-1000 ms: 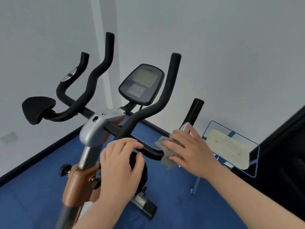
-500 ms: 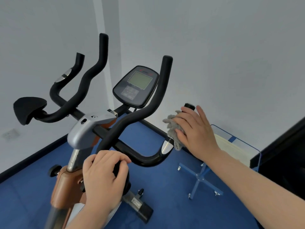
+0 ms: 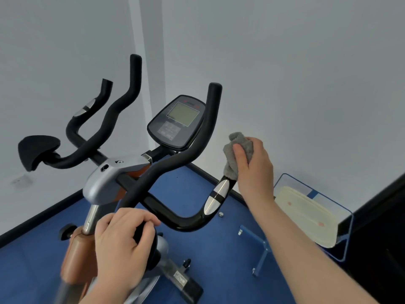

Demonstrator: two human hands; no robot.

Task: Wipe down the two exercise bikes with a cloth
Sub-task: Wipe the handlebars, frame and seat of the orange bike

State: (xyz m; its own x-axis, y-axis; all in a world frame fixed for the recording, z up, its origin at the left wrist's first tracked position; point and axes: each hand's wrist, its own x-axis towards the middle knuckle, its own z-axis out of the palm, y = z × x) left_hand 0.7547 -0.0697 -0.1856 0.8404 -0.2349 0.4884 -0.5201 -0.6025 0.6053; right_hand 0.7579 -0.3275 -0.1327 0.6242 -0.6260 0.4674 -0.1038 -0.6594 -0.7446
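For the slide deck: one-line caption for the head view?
Right hand wipes the bike's right handlebar grip with a grey cloth; left hand steadies a black knob.

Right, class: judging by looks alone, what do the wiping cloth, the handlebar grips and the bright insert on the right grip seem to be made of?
Cloth: soft grey fabric, probably microfibre or terry; fuzzy nap, limp folds in the right hand.
Handlebar grips: matt black foam or rubber sleeve, without shine; which of the two is unclear.
Insert: shiny silver, mirror-like glints suggest polished metal or chromed plastic.
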